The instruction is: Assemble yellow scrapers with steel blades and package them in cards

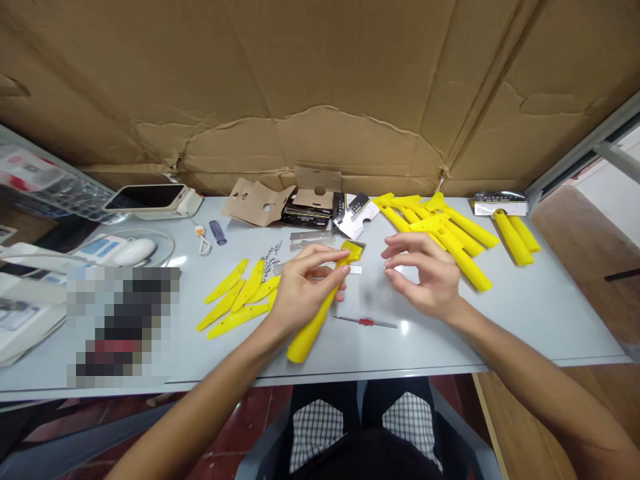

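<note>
My left hand [310, 283] is closed round the upper part of a yellow handle [314, 332], which slants with its wide end toward the table's front edge. My right hand [423, 273] is raised to the right of it, thumb and index finger nearly together; a tiny bright spot shows at the fingertips, too small to name. A thin screwdriver with a red middle [367, 322] lies below and between the hands. Left of my left hand are several flat yellow pieces [239, 320] and a heap of small screws [271, 260]. Metal blades [313, 240] lie just behind it.
Several yellow handles [460, 247] are piled at the back right, with packaged ones [515, 240] farther right. Opened cardboard packaging [260, 203] and black-and-white cards [354, 213] lie along the back. A phone [145, 198], white cable and blurred dark object [130, 320] are left.
</note>
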`<act>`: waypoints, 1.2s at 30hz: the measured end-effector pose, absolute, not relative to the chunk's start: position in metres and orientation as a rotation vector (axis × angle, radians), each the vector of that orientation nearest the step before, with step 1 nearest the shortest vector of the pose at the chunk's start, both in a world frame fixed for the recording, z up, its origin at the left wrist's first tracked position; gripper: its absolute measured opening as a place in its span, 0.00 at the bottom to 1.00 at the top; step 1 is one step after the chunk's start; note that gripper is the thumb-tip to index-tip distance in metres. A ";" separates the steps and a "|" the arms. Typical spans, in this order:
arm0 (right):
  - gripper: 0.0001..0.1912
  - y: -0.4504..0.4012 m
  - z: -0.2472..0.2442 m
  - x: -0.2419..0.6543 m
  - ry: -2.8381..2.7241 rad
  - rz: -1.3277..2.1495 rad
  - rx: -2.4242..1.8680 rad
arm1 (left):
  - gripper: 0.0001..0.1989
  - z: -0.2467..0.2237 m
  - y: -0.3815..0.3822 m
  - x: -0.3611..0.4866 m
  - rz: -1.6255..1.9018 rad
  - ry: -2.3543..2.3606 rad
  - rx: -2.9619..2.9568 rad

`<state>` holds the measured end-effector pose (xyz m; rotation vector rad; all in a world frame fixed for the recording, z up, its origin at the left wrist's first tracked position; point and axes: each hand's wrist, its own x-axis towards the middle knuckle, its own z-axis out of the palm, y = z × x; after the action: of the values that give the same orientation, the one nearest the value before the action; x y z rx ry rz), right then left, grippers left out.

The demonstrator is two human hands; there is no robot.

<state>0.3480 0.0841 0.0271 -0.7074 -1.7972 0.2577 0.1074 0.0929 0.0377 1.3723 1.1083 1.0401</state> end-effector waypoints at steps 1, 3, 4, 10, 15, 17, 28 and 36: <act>0.07 0.084 0.029 0.348 -1.722 0.316 -0.751 | 0.16 0.039 0.096 0.107 0.990 1.066 1.235; 0.04 0.087 0.032 0.346 -1.640 0.443 -0.790 | 0.19 0.038 0.100 0.106 0.898 0.984 1.022; 0.03 0.089 0.032 0.344 -1.624 0.523 -0.789 | 0.20 0.036 0.102 0.105 0.873 0.953 0.947; 0.04 0.108 0.027 0.336 -1.643 0.922 -0.868 | 0.23 0.017 0.104 0.104 0.824 0.885 0.716; 0.08 0.120 0.033 0.329 -1.820 0.764 -0.837 | 0.27 0.005 0.104 0.102 0.746 0.827 0.648; 0.07 0.122 0.037 0.326 -1.889 0.688 -0.827 | 0.26 0.003 0.104 0.102 0.740 0.811 0.640; 0.03 0.113 0.031 0.321 -1.892 0.528 -0.823 | 0.28 0.018 0.099 0.103 0.684 0.780 0.634; 0.02 0.107 0.039 0.313 -1.900 0.362 -0.910 | 0.28 0.015 0.096 0.103 0.676 0.737 0.635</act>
<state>0.3132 0.1074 0.0393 -0.9104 -1.8995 0.3616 0.1029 0.0958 0.0152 0.6350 0.7365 0.6761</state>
